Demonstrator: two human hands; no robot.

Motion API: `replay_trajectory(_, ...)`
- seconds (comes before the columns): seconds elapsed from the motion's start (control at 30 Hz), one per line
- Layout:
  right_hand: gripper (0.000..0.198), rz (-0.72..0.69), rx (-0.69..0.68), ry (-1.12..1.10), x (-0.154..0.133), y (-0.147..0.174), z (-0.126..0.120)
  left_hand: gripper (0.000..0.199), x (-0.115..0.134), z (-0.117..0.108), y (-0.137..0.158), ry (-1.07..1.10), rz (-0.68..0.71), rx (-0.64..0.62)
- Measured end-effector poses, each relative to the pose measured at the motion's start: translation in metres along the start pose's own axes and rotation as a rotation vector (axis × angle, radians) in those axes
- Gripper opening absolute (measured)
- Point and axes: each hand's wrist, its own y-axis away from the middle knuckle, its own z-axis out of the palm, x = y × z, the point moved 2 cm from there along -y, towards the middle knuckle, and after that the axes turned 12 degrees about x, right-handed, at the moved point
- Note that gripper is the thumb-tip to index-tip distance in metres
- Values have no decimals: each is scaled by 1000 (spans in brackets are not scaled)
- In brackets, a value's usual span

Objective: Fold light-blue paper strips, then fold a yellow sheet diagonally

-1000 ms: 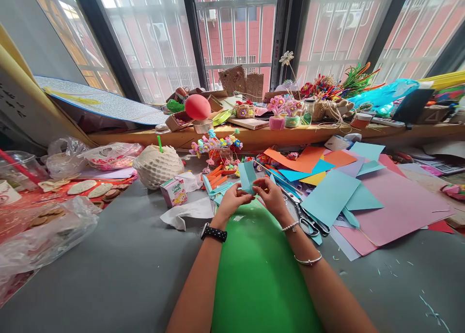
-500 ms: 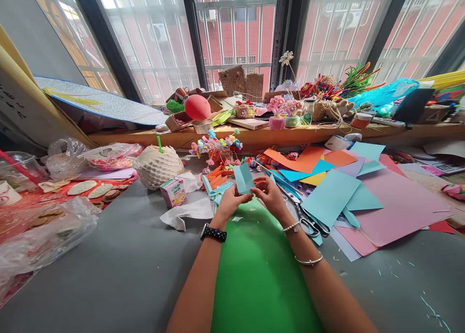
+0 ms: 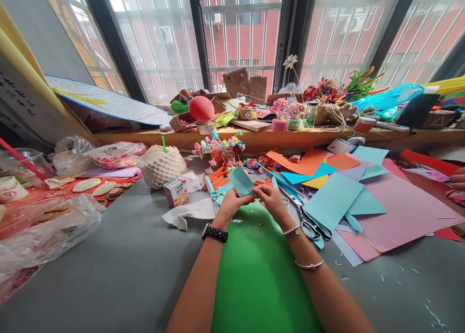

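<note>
A small piece of light blue paper (image 3: 241, 180) with a crease is held up between both hands. My left hand (image 3: 234, 206) pinches its lower edge with the thumb in front. At the paper's lower right corner, the fingertips of my right hand (image 3: 271, 202) are closed on it. Beneath my wrists lies a large green balloon (image 3: 265, 275). Strips of light blue paper (image 3: 217, 190) lie just left of my left hand. Scissors (image 3: 308, 224) rest on the table to the right of my right hand.
Coloured paper sheets (image 3: 403, 207) overlap on the right. A small carton (image 3: 176, 192), a tissue (image 3: 191, 213) and a net-wrapped round object (image 3: 162, 166) with a green straw stand left. Behind is a crowded sill with a red balloon (image 3: 201, 109). Another person's hand (image 3: 458, 179) shows at the right edge.
The light blue paper has tilted to the left and looks flatter. My right fingers have drawn in to its lower corner. Another person's hand and a red-orange sheet have appeared at the right edge.
</note>
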Motion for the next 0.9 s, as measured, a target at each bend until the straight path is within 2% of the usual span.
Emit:
replay_trajectory(0.23,26,-20,32,46,-2,1,0,36,0,2,0,-29,8,-21)
replay_trajectory(0.43,27,-57,11,130,-6,0,-3,46,-1,-3,-1,-36,-28,143)
replay_trajectory(0.57,28,-42,-38,130,-4,-1,-3,45,-2,-5,-3,15,-9,178)
replay_trajectory(0.77,32,72,-101,19,3,-2,-1,39,-3,-5,-4,98,-52,199)
replay_trajectory(0.9,30,54,-194,-14,6,-2,0,39,-4,-7,-5,164,-82,270)
